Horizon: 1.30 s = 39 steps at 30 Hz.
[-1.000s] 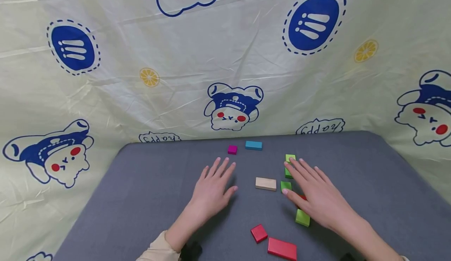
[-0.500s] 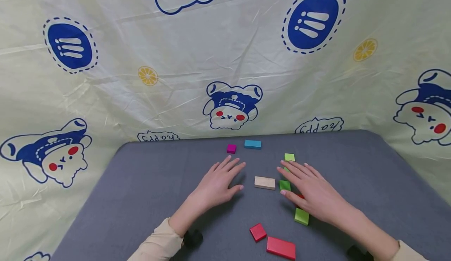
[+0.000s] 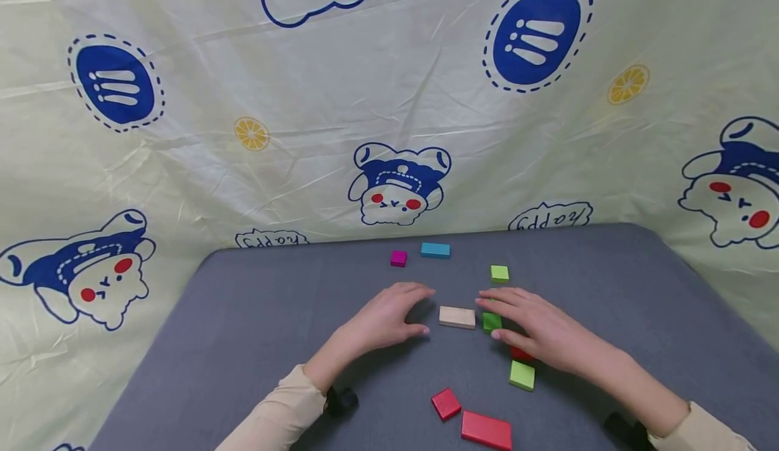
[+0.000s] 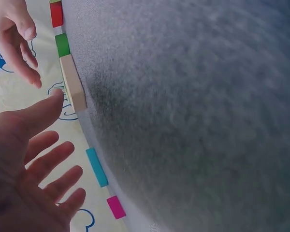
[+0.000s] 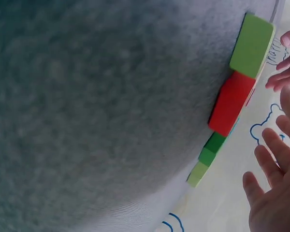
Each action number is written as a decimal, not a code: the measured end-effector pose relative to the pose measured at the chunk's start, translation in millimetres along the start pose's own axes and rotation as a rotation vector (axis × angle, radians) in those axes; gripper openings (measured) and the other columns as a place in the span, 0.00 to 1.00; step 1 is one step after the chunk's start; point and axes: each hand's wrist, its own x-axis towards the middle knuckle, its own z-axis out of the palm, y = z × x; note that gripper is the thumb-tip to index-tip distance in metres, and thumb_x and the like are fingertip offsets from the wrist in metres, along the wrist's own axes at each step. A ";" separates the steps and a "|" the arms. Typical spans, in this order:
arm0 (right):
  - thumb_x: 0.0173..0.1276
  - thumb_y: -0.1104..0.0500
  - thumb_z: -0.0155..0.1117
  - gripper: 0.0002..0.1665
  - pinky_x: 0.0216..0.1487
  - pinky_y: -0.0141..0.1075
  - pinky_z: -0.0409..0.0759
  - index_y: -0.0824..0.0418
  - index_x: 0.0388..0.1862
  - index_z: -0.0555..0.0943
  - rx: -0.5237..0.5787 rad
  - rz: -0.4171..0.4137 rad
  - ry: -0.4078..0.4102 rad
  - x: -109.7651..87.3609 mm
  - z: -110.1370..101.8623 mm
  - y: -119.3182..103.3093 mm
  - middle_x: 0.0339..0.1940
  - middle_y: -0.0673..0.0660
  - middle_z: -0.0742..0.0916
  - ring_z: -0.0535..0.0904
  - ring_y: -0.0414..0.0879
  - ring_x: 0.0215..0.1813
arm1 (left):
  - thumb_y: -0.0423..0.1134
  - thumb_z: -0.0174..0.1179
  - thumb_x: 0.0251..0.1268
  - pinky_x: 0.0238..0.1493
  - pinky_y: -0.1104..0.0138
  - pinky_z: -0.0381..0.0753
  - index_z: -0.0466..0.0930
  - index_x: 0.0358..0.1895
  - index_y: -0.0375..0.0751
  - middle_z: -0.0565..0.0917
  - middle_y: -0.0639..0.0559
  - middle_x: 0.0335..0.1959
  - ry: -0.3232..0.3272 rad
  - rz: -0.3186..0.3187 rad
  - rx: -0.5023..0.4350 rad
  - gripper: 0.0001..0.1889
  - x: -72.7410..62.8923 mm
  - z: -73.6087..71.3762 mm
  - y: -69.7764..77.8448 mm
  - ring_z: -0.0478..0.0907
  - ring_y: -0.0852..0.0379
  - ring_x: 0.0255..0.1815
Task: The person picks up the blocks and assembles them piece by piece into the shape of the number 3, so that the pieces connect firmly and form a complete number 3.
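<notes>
Both hands are held over the table with nothing in them. The left hand (image 3: 380,319) has its fingers and thumb apart, at the left of a beige wooden block (image 3: 457,317). On that block's other side hovers the right hand (image 3: 541,329), its fingers spread and pointing left. A green block (image 3: 492,322) shows between its fingers and thumb, and a red block (image 3: 521,353) lies partly hidden beneath the thumb. Nearer the front is a light green block (image 3: 522,375); another light green block (image 3: 500,274) lies beyond the right fingers. In the left wrist view, relaxed left fingers (image 4: 55,159) hold nothing.
A magenta cube (image 3: 398,258) and a blue block (image 3: 435,251) lie near the far edge of the grey table (image 3: 262,329). At the front are a red square block (image 3: 446,404) and a longer red block (image 3: 486,430). A printed curtain (image 3: 304,99) hangs behind.
The left hand has moved right towards the beige block, and its fingers have turned inward. The right hand has shifted slightly left, its fingers now pointing left. The blocks lie where they were.
</notes>
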 end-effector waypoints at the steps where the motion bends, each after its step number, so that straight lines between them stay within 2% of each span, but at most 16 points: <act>1: 0.66 0.50 0.69 0.34 0.64 0.57 0.67 0.53 0.70 0.73 0.015 0.006 -0.005 -0.2 -0.1 1.0 0.69 0.49 0.74 0.67 0.51 0.70 | 0.50 0.68 0.62 0.67 0.57 0.65 0.70 0.70 0.49 0.71 0.53 0.69 -0.004 -0.001 -0.014 0.33 1.5 0.9 0.4 0.64 0.55 0.70; 8: 0.64 0.48 0.71 0.33 0.59 0.50 0.74 0.52 0.67 0.76 0.036 0.066 0.006 -1.4 0.7 3.9 0.62 0.49 0.78 0.72 0.46 0.62 | 0.45 0.67 0.64 0.62 0.62 0.70 0.75 0.65 0.44 0.77 0.52 0.61 0.010 0.025 -0.067 0.27 12.4 8.2 4.2 0.71 0.57 0.62; 13: 0.63 0.49 0.72 0.32 0.58 0.50 0.75 0.54 0.66 0.76 0.072 0.099 0.003 -0.7 1.0 3.4 0.61 0.50 0.79 0.73 0.47 0.61 | 0.43 0.67 0.65 0.59 0.65 0.72 0.78 0.61 0.44 0.79 0.53 0.57 0.011 0.052 -0.093 0.22 18.2 13.6 6.7 0.73 0.58 0.57; 18: 0.65 0.52 0.71 0.29 0.58 0.51 0.75 0.54 0.65 0.77 0.107 0.089 -0.002 -1.3 0.4 2.7 0.60 0.50 0.79 0.73 0.48 0.61 | 0.42 0.66 0.65 0.60 0.65 0.71 0.79 0.60 0.45 0.79 0.54 0.56 0.006 0.057 -0.114 0.21 23.4 17.9 7.4 0.74 0.59 0.56; 24: 0.67 0.55 0.68 0.27 0.57 0.51 0.75 0.52 0.65 0.77 0.129 0.082 -0.010 -3.7 0.3 3.4 0.61 0.49 0.79 0.73 0.47 0.61 | 0.39 0.67 0.64 0.57 0.67 0.73 0.80 0.57 0.42 0.81 0.53 0.52 0.014 0.079 -0.127 0.19 27.7 21.3 9.5 0.75 0.59 0.51; 34: 0.68 0.56 0.68 0.27 0.58 0.53 0.75 0.52 0.65 0.77 0.129 0.098 -0.003 -3.3 0.8 5.7 0.61 0.51 0.79 0.73 0.50 0.62 | 0.43 0.71 0.60 0.47 0.70 0.74 0.85 0.50 0.43 0.82 0.56 0.42 0.060 0.027 -0.063 0.16 30.7 24.1 19.0 0.74 0.61 0.42; 39: 0.68 0.55 0.67 0.26 0.57 0.53 0.75 0.53 0.65 0.77 0.138 0.090 -0.012 -2.9 1.7 5.1 0.61 0.51 0.79 0.73 0.51 0.62 | 0.40 0.71 0.60 0.42 0.72 0.72 0.86 0.45 0.43 0.81 0.57 0.38 0.084 0.019 -0.089 0.12 29.1 25.4 19.8 0.72 0.63 0.38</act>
